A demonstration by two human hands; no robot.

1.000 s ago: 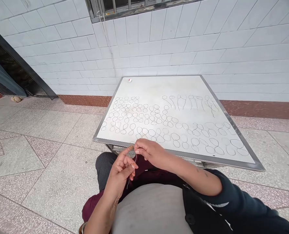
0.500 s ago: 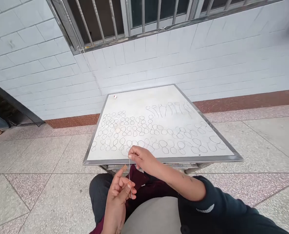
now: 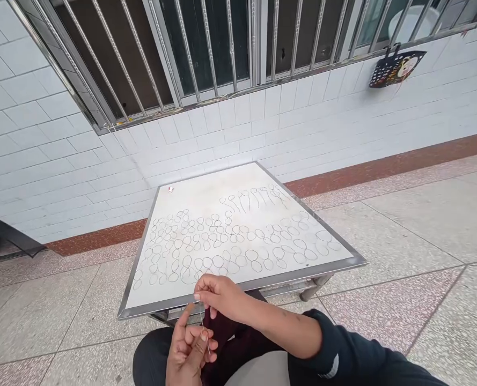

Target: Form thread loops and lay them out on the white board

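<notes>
Between my two hands runs a thin pale wire or string (image 3: 202,315); its exact kind is hard to tell. My right hand (image 3: 220,296) pinches the upper part at the table's front edge. Lower down, over my lap, my left hand (image 3: 186,351) grips it between thumb and fingers, with a short end poking out below. The left index finger points up, and something tan covers its tip. Just beyond both hands, rows of thin dark double loops (image 3: 254,260) lie on the white tabletop (image 3: 210,185). Farther back are several single loops with long tails (image 3: 244,199).
The table's metal rim (image 3: 242,287) runs close in front of my hands. A small red-and-white item (image 3: 170,189) sits at its far left corner. Behind stands a white tiled wall (image 3: 206,142) with a barred window (image 3: 206,48). A dotted bag (image 3: 397,67) hangs from the bars.
My view has tilted up and turned right, bringing the hanging bag into sight. Both hands keep nearly the same hold on the wire or string.
</notes>
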